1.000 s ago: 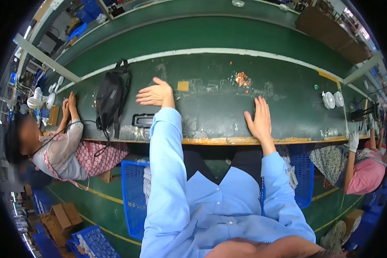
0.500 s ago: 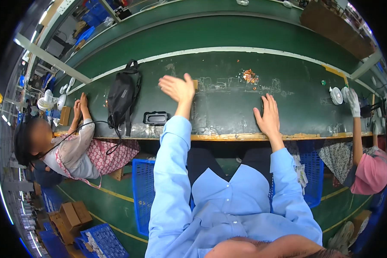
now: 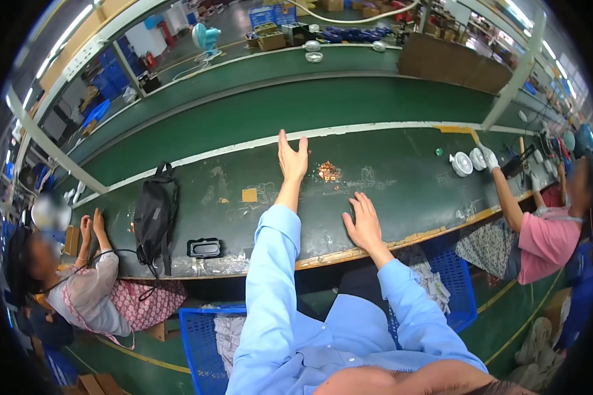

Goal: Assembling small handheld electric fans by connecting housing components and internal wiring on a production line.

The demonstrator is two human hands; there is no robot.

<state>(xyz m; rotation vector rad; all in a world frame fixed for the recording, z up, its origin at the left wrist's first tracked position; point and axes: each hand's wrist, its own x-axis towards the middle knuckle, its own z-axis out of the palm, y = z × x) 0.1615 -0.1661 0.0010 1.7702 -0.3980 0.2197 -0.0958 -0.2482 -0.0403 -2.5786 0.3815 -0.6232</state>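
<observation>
My left hand (image 3: 292, 160) is stretched out over the green workbench (image 3: 257, 230), turned on edge with its fingers extended and nothing in it. A loose pile of small copper-coloured parts (image 3: 328, 172) lies just right of it. My right hand (image 3: 364, 226) rests palm down near the bench's front edge, fingers spread, also holding nothing. To the left of my left hand a small tan square piece (image 3: 249, 195) lies on the bench. Farther left are a black backpack (image 3: 155, 214) and a black rectangular frame-like case (image 3: 205, 247).
A person (image 3: 92, 283) sits at the left end. On the right, a gloved co-worker (image 3: 540, 237) handles small white fans (image 3: 468, 162). Blue crates (image 3: 190, 339) with white material stand under the bench. Behind runs a green conveyor-like surface (image 3: 244, 125) with a metal frame post (image 3: 517, 79).
The view has tilted up and shifted, showing more of the room behind. My left hand has moved right and farther out, turning edge-on near the copper pile. My right hand stays spread.
</observation>
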